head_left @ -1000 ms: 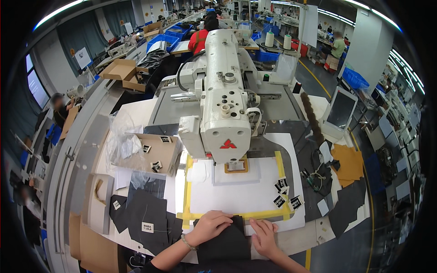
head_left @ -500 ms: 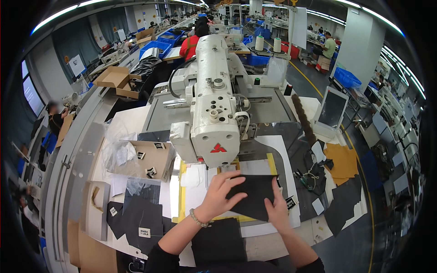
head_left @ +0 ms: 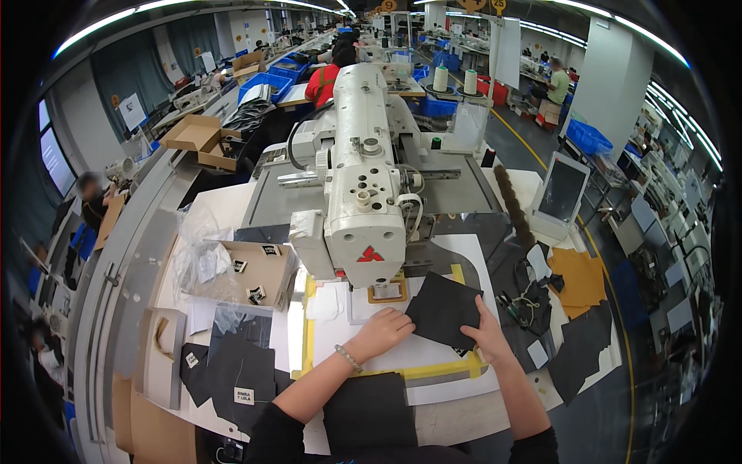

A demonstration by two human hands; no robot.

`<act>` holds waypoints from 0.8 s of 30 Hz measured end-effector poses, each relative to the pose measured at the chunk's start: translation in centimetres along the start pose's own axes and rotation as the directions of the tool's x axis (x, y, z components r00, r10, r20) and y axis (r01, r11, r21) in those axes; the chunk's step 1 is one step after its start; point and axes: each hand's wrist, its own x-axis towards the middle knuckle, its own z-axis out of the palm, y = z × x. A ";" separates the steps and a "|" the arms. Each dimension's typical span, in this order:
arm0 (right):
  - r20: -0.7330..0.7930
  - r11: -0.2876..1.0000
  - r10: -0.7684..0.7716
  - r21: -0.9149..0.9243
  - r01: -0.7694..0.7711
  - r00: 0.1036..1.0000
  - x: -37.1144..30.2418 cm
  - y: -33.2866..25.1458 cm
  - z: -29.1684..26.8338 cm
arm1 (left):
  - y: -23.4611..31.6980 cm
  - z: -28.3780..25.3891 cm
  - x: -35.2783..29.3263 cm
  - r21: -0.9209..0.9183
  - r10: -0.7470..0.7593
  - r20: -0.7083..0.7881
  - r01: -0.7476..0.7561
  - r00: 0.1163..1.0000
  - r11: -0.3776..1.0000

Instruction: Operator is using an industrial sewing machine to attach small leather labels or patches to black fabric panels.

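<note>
We noted the right hand [head_left: 488, 332] gripping a black panel [head_left: 446, 311] by its right edge, thumb on top. The left hand [head_left: 385, 331] was at the panel's left edge, fingers bent and close together; we could not tell whether they pinched it. We located the panel over the white sheet [head_left: 421, 354] bordered with yellow tape [head_left: 440, 371], near the sewing machine [head_left: 363, 224]. We recorded a larger black piece [head_left: 369, 417] beside the left forearm.

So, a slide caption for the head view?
Right hand grips dark fabric, left hand at its edge, by a sewing machine.
</note>
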 end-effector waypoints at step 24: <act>0.129 0.846 -0.320 -0.407 0.345 0.938 4.4 2.0 7.7 | -2.1 -2.2 -5.1 0.319 -0.219 -0.108 0.242 0.970 0.916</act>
